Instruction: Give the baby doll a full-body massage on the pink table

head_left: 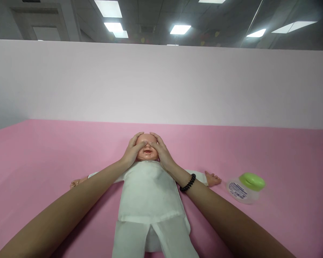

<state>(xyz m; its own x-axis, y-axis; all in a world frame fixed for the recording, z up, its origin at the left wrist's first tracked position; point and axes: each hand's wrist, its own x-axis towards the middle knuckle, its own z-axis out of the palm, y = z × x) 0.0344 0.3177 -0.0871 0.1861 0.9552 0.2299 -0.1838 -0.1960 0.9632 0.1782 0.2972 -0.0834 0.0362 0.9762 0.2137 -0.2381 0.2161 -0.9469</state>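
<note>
A baby doll (pixel 152 193) in a white top and white trousers lies on its back with its arms stretched out sideways. My left hand (pixel 133 150) curves round one side of the doll's head, its thumb laid across the eye beside the nose. On the other side, my right hand (pixel 162 152) cups the head the same way, thumb by the nose. Both thumbs hide the doll's eyes, while its mouth and chin show between my palms. My fingers reach up along the sides of the forehead. A black coiled band (pixel 187 182) circles my right wrist.
Right of the doll's outstretched hand, a clear bottle (pixel 243 190) with a green cap lies on the pink surface (pixel 293 172). A white panel (pixel 161 82) rises along the far edge. Ceiling lights show above it.
</note>
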